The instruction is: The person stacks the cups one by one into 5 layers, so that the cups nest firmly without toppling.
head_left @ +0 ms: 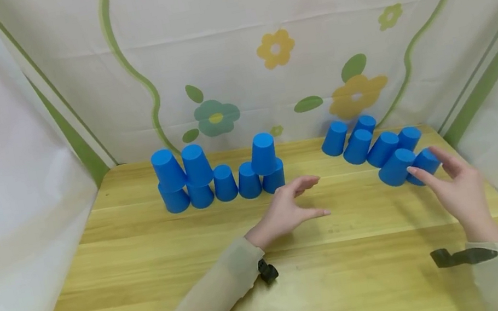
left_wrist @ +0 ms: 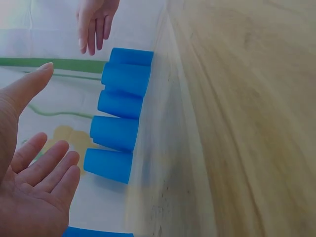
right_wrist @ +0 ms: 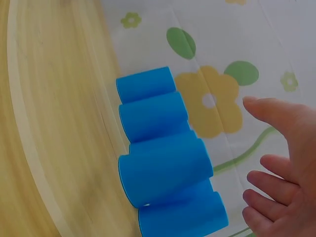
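Note:
On the table's left side, a row of several upside-down blue cups (head_left: 225, 183) carries an upper level: two cups (head_left: 197, 166) at its left and one cup (head_left: 262, 154) at its right end. Just right and in front of that row is my left hand (head_left: 284, 211), fingers and thumb spread apart with nothing between them. My right hand (head_left: 465, 192) hovers at the loose group on the right, thumb and fingers wide apart. In the head view they overlap the nearest cups, one cup (head_left: 397, 167) and its neighbour (head_left: 429, 160). The right wrist view shows bare space between that hand and the cups (right_wrist: 165, 168).
More upside-down blue cups (head_left: 357, 146) stand close together toward the back right. The wooden table (head_left: 351, 282) meets a flowered cloth backdrop (head_left: 222, 60) behind, with white cloth (head_left: 15, 219) at the sides. Each wrist wears a black camera mount (head_left: 267, 271).

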A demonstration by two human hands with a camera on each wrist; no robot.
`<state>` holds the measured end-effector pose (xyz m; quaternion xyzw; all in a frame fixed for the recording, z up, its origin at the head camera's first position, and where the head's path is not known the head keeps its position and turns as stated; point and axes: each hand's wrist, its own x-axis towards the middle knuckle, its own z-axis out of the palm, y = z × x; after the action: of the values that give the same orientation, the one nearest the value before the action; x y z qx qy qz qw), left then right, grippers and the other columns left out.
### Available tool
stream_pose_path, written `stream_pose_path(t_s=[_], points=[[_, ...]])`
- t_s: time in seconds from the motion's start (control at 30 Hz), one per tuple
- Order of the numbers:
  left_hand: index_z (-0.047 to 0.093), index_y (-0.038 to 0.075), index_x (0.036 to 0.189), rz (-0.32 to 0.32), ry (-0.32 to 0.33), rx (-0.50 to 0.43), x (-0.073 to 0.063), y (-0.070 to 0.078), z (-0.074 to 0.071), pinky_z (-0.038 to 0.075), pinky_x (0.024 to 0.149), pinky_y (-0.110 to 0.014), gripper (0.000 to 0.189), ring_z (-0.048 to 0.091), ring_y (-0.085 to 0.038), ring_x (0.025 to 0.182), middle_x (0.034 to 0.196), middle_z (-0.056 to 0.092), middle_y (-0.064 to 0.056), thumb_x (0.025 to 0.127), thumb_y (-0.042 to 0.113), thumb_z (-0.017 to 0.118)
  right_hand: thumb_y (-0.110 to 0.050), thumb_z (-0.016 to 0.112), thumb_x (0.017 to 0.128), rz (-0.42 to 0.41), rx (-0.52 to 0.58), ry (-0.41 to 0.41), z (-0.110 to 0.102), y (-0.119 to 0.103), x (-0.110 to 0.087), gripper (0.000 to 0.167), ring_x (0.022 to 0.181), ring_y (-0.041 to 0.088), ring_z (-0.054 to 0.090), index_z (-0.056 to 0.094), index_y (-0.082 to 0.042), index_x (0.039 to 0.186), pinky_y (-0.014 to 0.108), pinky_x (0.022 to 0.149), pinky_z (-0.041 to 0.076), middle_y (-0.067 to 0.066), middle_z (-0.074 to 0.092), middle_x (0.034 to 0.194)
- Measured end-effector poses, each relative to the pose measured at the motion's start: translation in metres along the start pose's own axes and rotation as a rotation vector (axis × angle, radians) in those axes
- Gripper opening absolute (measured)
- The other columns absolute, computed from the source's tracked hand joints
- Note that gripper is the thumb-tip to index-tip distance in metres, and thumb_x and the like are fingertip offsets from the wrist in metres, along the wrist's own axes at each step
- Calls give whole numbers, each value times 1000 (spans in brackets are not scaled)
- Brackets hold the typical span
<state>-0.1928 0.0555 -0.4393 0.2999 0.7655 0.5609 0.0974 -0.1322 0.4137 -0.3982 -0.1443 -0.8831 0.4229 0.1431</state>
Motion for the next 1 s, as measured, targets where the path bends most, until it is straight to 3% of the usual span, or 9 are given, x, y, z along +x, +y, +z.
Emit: stream_pose_path(t_s=[0.27,0.43,0.57,0.67,0.73,0.83,0.9,1.0], points=[[54,15,145,-35,10,-90,29,-4,19,41,108,-25,71,52,-8,130,143,57,5,85,32,86,-46,70,95,60,-3,10,-10,17,13,78,149,37,24,36,-18,160,46,120,25,13,30,163],[57,15,142,-49,21,-131,56,-7,43,42,106,-22,68,55,-7,126,140,60,3,83,33,87,-49,68,96,90,-10,-20,-16,31,23,81,148,40,24,33,-15,160,51,119,24,16,29,162],[59,15,139,-62,46,-187,76,-9,64,45,105,-28,64,57,-8,123,134,62,7,84,30,87,-50,68,95,116,4,-56,-15,45,33,86,146,45,27,29,-10,161,50,119,25,21,29,161],[60,15,138,-91,59,-247,87,-11,82,47,105,-33,61,59,-13,122,129,64,8,84,25,87,-51,69,95,120,-12,-76,-12,56,39,86,143,43,35,31,-9,160,36,114,36,23,35,158],[60,15,137,-116,65,-263,93,-11,94,48,104,-33,61,60,-16,122,128,64,9,84,24,88,-50,69,95,105,-31,-85,-10,62,43,84,136,36,46,35,-7,158,22,102,44,25,42,153],[59,15,139,-149,77,-243,101,-11,107,48,102,-28,64,59,-17,123,131,63,8,84,26,88,-47,70,95,62,-27,-91,-6,70,48,77,118,18,57,44,-3,152,9,81,45,26,52,144],[59,16,141,-171,87,-216,106,-10,113,49,100,-26,66,59,-16,123,134,62,6,83,29,88,-45,71,96,36,-14,-104,-3,72,51,75,110,8,58,47,0,150,7,78,46,27,54,141],[57,16,143,-192,80,-199,113,-7,119,49,100,-26,68,58,-15,125,139,60,2,84,32,87,-46,69,96,22,-23,-125,-2,71,54,75,114,13,59,47,0,150,7,79,46,26,55,141]])
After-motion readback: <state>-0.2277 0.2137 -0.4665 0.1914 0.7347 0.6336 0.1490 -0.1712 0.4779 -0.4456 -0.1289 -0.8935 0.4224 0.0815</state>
